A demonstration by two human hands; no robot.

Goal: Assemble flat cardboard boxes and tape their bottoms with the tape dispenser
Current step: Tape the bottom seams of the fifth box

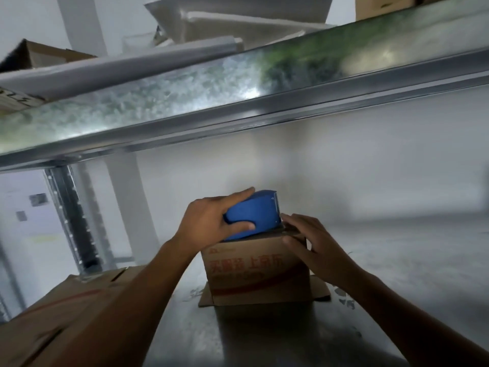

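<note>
- The blue tape dispenser [255, 211] is gripped by the left hand [211, 221]: the forefinger is laid straight along its upper edge, and the thumb is curled round its near side.
- The dispenser is held on top of the small cardboard box [256, 271], with its lower edge touching the box's upper face.
- The right hand [311, 241] is laid over the box's top right corner, just beside the dispenser.
- Its fingers are kept spread and nearly straight on the top face, while the thumb is pressed against the near side of the corner. Nothing is clasped in it.
- The box is stood upright on the metal shelf surface [383, 287], with red printing shown on its near face.
- Loose flaps are seen splayed out flat on the shelf at the foot of the box, to the left and to the right.
- A stack of flat cardboard [53, 319] is lain at the lower left, beside the left forearm and apart from the box.
- A galvanised shelf beam [238, 102] is run across the view overhead.
- White sacks [238, 19] and another carton [42, 55] are stored on the level above it.
</note>
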